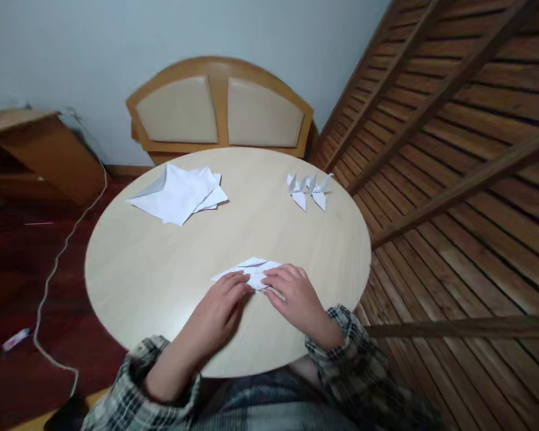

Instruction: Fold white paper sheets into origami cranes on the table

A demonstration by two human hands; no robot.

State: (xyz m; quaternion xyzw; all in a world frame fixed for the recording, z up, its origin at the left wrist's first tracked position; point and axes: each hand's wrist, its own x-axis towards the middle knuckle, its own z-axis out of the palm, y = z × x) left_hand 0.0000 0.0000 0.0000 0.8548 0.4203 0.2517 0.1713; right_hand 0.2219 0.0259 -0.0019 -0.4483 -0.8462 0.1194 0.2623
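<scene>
The round wooden worktop (161, 287) is filling most of the view, with a padded chair (220, 108) standing at its far side. On the far left a loose stack of white sheets (179, 194) is lying unfolded. At the near edge the left hand (218, 314) and the right hand (296, 296) are bearing down on a partly folded paper (251, 269). Each grip is laid out flat, fingers together, pressing rather than pinching. On the far right two finished paper cranes (309, 188) are sitting side by side. I'd judge this piece early in its folding, flat and nowhere near crane-shaped.
</scene>
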